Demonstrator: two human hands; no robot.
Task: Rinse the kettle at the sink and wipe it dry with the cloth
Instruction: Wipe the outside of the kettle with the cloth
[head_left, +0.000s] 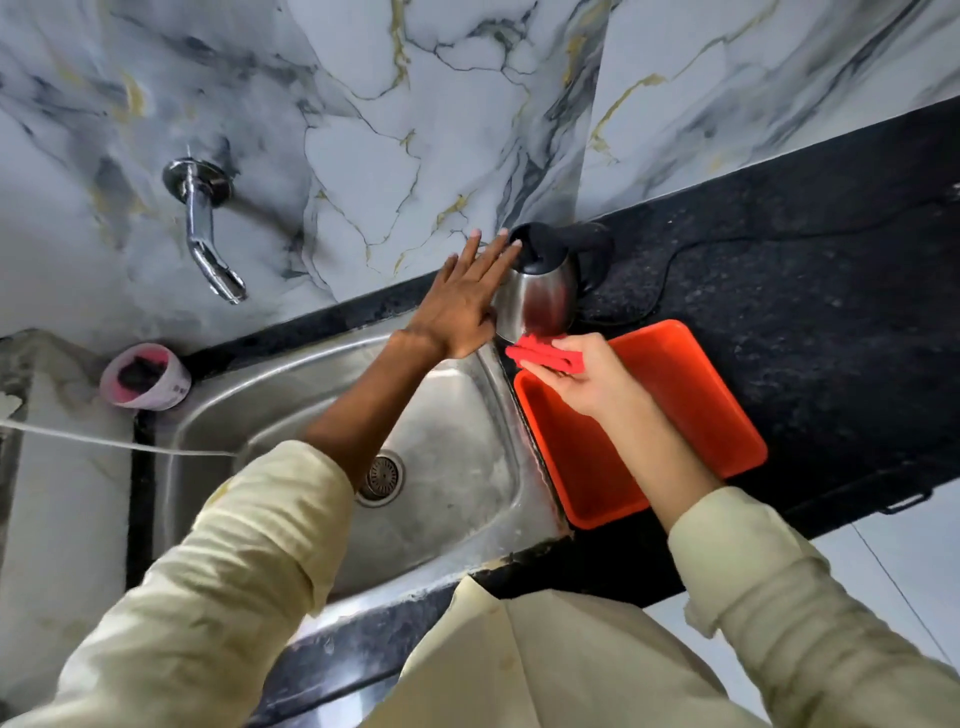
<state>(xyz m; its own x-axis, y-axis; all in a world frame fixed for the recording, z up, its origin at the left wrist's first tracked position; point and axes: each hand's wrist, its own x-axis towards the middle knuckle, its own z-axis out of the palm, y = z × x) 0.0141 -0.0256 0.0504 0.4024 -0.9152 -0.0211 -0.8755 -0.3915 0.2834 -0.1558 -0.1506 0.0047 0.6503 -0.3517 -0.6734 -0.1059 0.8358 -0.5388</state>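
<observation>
A steel kettle (540, 296) with a black lid and handle stands upright on the black counter, just right of the sink's far corner. My left hand (462, 306) lies flat against the kettle's left side, fingers spread and straight. My right hand (576, 374) holds a folded red cloth (540, 353) and presses its end against the kettle's lower front. The steel sink (322, 410) lies to the left, with its drain (382, 475) in view. The chrome tap (205, 228) sticks out of the marble wall; no water runs from it.
An orange plastic tray (691, 415) sits on the counter (805, 322) right of the sink, under my right forearm. A pink cup (145, 382) with something dark inside stands at the sink's far left corner. A black cord (670, 280) runs behind the kettle. A white string (104, 441) crosses the left side.
</observation>
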